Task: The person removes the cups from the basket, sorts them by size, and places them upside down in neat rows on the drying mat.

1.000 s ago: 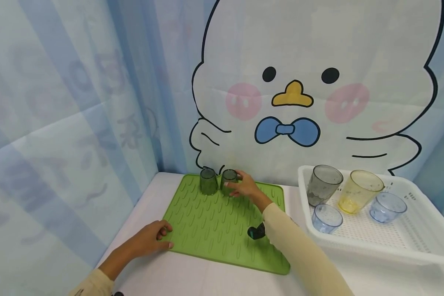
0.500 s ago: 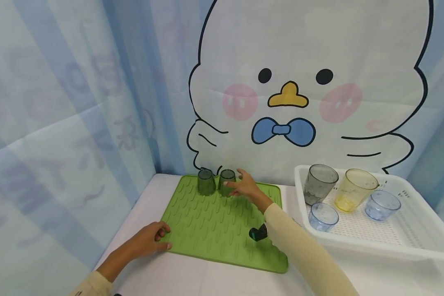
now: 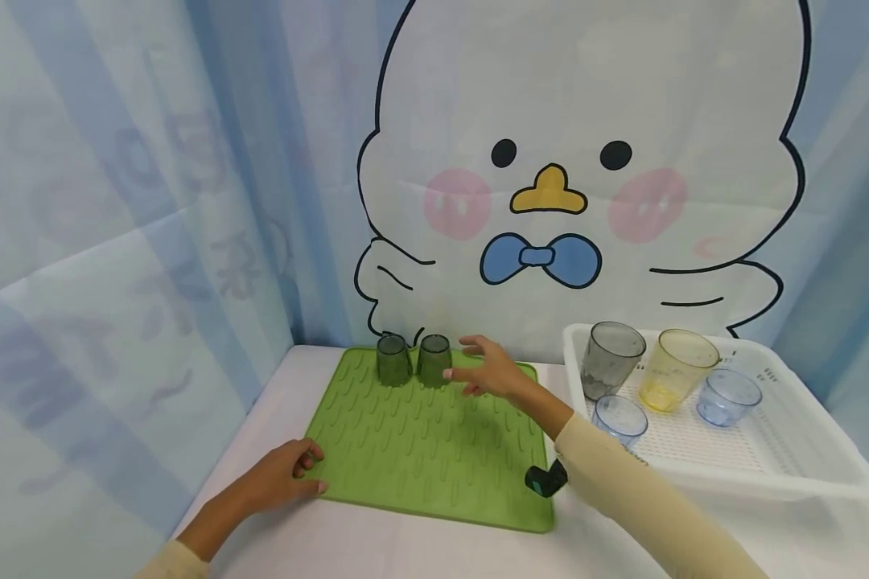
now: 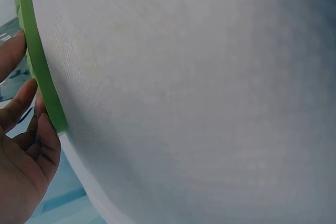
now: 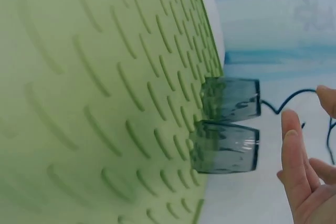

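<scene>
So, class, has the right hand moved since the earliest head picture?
Yes: in the head view, judged against the green mat, the right hand has shifted rightward, away from the nearer dark glass.

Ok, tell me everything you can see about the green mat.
The green mat is a rubbery-looking rectangle with rounded corners and rows of raised ridges. It lies flat on the white table, left of the white basket. Two dark glasses stand near its far edge; the left hand touches its near left corner.
</scene>
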### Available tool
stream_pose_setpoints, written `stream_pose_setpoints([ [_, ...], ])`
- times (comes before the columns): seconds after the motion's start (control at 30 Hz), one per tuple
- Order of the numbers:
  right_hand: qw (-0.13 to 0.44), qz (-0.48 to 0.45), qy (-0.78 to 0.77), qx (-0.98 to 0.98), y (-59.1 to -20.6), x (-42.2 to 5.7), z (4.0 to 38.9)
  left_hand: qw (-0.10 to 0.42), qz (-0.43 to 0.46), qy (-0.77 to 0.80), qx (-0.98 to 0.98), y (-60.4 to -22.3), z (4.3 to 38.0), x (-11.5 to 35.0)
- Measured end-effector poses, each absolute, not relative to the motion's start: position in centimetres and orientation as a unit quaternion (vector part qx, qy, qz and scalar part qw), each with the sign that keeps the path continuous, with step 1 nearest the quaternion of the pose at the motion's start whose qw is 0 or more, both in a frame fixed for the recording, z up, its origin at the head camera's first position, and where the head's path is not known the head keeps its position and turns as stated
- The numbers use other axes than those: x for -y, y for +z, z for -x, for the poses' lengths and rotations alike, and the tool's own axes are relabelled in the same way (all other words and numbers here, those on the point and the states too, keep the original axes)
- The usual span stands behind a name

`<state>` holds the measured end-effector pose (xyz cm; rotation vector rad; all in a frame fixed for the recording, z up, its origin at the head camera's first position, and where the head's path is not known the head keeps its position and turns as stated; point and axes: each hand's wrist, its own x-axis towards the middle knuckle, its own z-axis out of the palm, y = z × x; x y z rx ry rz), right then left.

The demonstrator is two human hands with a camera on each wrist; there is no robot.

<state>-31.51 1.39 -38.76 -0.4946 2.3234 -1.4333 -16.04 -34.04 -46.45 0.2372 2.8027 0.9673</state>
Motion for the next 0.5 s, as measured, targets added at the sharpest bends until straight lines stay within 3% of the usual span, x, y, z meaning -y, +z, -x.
stream_pose_setpoints([
  [0.5, 0.164, 0.321, -0.490, -0.794, -36.9, -10.0, 26.4, 0.078, -0.072, 0.325, -0.940, -46.2, 15.8, 33.7],
])
